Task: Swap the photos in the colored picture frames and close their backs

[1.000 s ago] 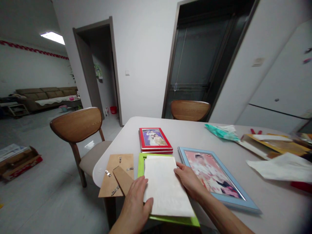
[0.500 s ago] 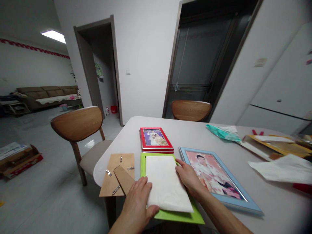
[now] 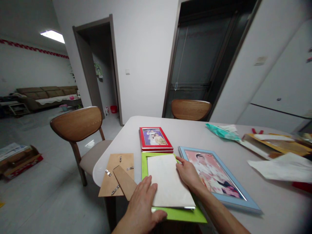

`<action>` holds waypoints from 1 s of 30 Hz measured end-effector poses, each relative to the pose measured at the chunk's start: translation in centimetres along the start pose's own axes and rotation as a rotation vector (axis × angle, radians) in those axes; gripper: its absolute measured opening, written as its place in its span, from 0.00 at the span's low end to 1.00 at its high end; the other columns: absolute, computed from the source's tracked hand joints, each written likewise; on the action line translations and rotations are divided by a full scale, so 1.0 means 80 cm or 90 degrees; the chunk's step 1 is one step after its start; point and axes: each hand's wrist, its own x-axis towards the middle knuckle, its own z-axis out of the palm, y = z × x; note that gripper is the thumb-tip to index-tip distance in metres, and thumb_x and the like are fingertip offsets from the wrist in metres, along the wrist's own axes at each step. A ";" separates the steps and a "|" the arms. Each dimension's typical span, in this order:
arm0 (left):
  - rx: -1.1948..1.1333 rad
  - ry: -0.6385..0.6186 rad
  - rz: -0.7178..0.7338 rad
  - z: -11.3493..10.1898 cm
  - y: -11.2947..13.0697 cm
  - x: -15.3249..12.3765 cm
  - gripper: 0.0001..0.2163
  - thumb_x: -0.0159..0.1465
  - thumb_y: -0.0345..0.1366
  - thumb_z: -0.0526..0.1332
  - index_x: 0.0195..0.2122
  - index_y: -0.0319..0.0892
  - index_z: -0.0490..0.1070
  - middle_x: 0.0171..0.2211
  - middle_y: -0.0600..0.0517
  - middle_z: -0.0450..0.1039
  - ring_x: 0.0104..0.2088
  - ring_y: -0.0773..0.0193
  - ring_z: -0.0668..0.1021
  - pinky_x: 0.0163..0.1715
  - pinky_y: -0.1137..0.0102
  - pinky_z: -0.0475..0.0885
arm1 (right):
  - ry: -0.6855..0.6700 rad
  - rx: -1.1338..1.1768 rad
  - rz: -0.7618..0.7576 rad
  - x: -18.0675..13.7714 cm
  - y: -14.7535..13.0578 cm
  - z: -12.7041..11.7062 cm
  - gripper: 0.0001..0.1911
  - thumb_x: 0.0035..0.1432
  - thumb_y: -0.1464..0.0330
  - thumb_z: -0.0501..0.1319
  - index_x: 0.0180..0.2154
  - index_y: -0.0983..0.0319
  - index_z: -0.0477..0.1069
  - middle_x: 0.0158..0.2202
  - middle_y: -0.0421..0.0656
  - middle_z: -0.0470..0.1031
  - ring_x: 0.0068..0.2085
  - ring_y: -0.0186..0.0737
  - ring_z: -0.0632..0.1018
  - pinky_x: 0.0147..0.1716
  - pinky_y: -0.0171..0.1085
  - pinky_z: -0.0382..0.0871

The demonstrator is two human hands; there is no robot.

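At the far left of your view, a cardboard box (image 3: 19, 162) stands on the floor; the marks on its red side are too small to read. At lower left, a brown backing board (image 3: 112, 180) with metal clips overhangs the table (image 3: 190, 138). Your left hand (image 3: 143, 203), fingers extended, touches a white sheet (image 3: 169, 182), which lies over the green frame (image 3: 144, 167) at lower centre. Your right hand (image 3: 187, 174) touches the sheet's right edge. Whether either hand really grasps it, I cannot tell. Just beside this is the blue photo frame (image 3: 214, 175).
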 end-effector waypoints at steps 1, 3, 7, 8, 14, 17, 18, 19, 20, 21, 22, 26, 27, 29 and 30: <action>-0.001 0.003 -0.003 0.001 0.000 0.001 0.28 0.48 0.38 0.62 0.50 0.36 0.60 0.56 0.39 0.51 0.56 0.51 0.56 0.53 0.58 0.53 | -0.004 -0.006 -0.009 -0.001 -0.001 -0.001 0.24 0.46 0.73 0.46 0.46 0.72 0.65 0.41 0.53 0.72 0.37 0.41 0.73 0.35 0.34 0.63; -0.002 0.006 -0.010 0.001 0.001 0.004 0.26 0.49 0.37 0.60 0.50 0.36 0.61 0.56 0.39 0.51 0.56 0.52 0.56 0.53 0.58 0.53 | -0.016 -0.023 -0.037 -0.004 -0.005 -0.002 0.21 0.46 0.73 0.47 0.42 0.68 0.68 0.39 0.50 0.73 0.37 0.40 0.73 0.36 0.34 0.62; 0.005 -0.002 -0.019 0.000 0.004 0.008 0.24 0.51 0.37 0.58 0.49 0.35 0.61 0.56 0.40 0.52 0.56 0.51 0.56 0.53 0.57 0.53 | -0.003 -0.184 -0.123 -0.012 -0.010 -0.002 0.15 0.49 0.70 0.49 0.36 0.66 0.70 0.33 0.50 0.73 0.34 0.40 0.72 0.34 0.34 0.59; 0.008 0.000 -0.020 0.000 0.004 0.009 0.24 0.51 0.37 0.58 0.49 0.35 0.61 0.56 0.39 0.52 0.56 0.51 0.56 0.53 0.57 0.54 | 0.006 -0.233 -0.137 -0.013 -0.009 -0.001 0.14 0.49 0.70 0.49 0.36 0.66 0.69 0.33 0.50 0.73 0.33 0.40 0.72 0.33 0.34 0.59; 0.025 0.072 0.025 0.002 -0.020 -0.003 0.23 0.51 0.34 0.57 0.49 0.37 0.61 0.56 0.41 0.54 0.55 0.53 0.58 0.53 0.56 0.54 | 0.031 -0.252 -0.208 -0.015 0.005 0.005 0.17 0.50 0.71 0.50 0.43 0.68 0.65 0.37 0.49 0.69 0.38 0.40 0.70 0.40 0.35 0.59; 0.067 0.129 0.013 -0.006 -0.056 -0.025 0.23 0.51 0.32 0.57 0.50 0.39 0.60 0.56 0.42 0.54 0.55 0.54 0.57 0.52 0.55 0.55 | 0.001 -0.199 -0.237 -0.031 -0.010 0.010 0.17 0.51 0.70 0.50 0.43 0.67 0.66 0.39 0.49 0.68 0.41 0.40 0.69 0.43 0.36 0.58; 0.082 0.145 -0.004 -0.010 -0.070 -0.032 0.24 0.50 0.31 0.58 0.50 0.40 0.59 0.56 0.42 0.54 0.55 0.53 0.58 0.52 0.55 0.55 | -0.022 -0.178 -0.258 -0.039 -0.020 0.014 0.17 0.51 0.70 0.50 0.42 0.67 0.66 0.40 0.49 0.68 0.41 0.39 0.68 0.43 0.36 0.58; 0.099 0.162 -0.023 -0.013 -0.085 -0.040 0.25 0.49 0.31 0.58 0.50 0.40 0.59 0.55 0.42 0.55 0.55 0.53 0.59 0.51 0.54 0.56 | -0.050 -0.156 -0.284 -0.047 -0.032 0.019 0.16 0.51 0.70 0.50 0.42 0.67 0.67 0.40 0.49 0.68 0.42 0.39 0.68 0.43 0.35 0.58; 0.118 0.180 -0.037 -0.017 -0.100 -0.046 0.25 0.49 0.31 0.59 0.50 0.41 0.59 0.55 0.42 0.56 0.54 0.52 0.59 0.51 0.54 0.57 | -0.080 -0.137 -0.314 -0.055 -0.045 0.026 0.15 0.51 0.70 0.50 0.41 0.66 0.67 0.39 0.48 0.68 0.42 0.39 0.67 0.43 0.35 0.58; 0.138 0.204 -0.048 -0.019 -0.114 -0.051 0.25 0.48 0.32 0.59 0.50 0.41 0.60 0.54 0.42 0.57 0.54 0.52 0.60 0.51 0.54 0.57 | -0.106 -0.123 -0.340 -0.064 -0.059 0.034 0.15 0.51 0.69 0.51 0.41 0.65 0.67 0.39 0.48 0.68 0.41 0.39 0.67 0.43 0.35 0.58; 0.158 0.234 -0.061 -0.021 -0.128 -0.055 0.25 0.48 0.32 0.59 0.49 0.41 0.60 0.53 0.42 0.58 0.53 0.51 0.61 0.50 0.54 0.58 | -0.129 -0.117 -0.363 -0.071 -0.073 0.043 0.15 0.51 0.69 0.51 0.41 0.64 0.67 0.38 0.47 0.68 0.41 0.39 0.67 0.42 0.35 0.58; 0.187 0.315 -0.095 -0.022 -0.171 -0.059 0.20 0.50 0.30 0.56 0.46 0.40 0.63 0.50 0.44 0.64 0.50 0.54 0.66 0.48 0.59 0.63 | -0.182 -0.198 -0.408 -0.094 -0.111 0.087 0.20 0.45 0.58 0.56 0.40 0.61 0.67 0.35 0.47 0.68 0.38 0.44 0.66 0.39 0.42 0.58; 0.188 0.321 -0.097 -0.022 -0.177 -0.058 0.19 0.50 0.30 0.55 0.45 0.40 0.64 0.49 0.44 0.65 0.49 0.55 0.67 0.47 0.60 0.64 | -0.186 -0.222 -0.411 -0.097 -0.116 0.098 0.22 0.42 0.56 0.58 0.39 0.61 0.67 0.35 0.47 0.68 0.38 0.46 0.66 0.38 0.44 0.58; 0.191 0.326 -0.101 -0.022 -0.185 -0.058 0.17 0.49 0.30 0.55 0.42 0.39 0.66 0.47 0.44 0.67 0.47 0.55 0.70 0.46 0.60 0.66 | -0.192 -0.233 -0.413 -0.102 -0.119 0.115 0.23 0.38 0.58 0.60 0.38 0.61 0.67 0.35 0.47 0.67 0.37 0.46 0.65 0.37 0.44 0.58; 0.191 0.330 -0.101 -0.023 -0.186 -0.057 0.17 0.49 0.30 0.56 0.41 0.39 0.67 0.46 0.43 0.68 0.46 0.55 0.71 0.45 0.60 0.67 | -0.195 -0.216 -0.414 -0.103 -0.119 0.120 0.22 0.39 0.61 0.60 0.39 0.61 0.66 0.36 0.47 0.66 0.37 0.45 0.65 0.37 0.43 0.58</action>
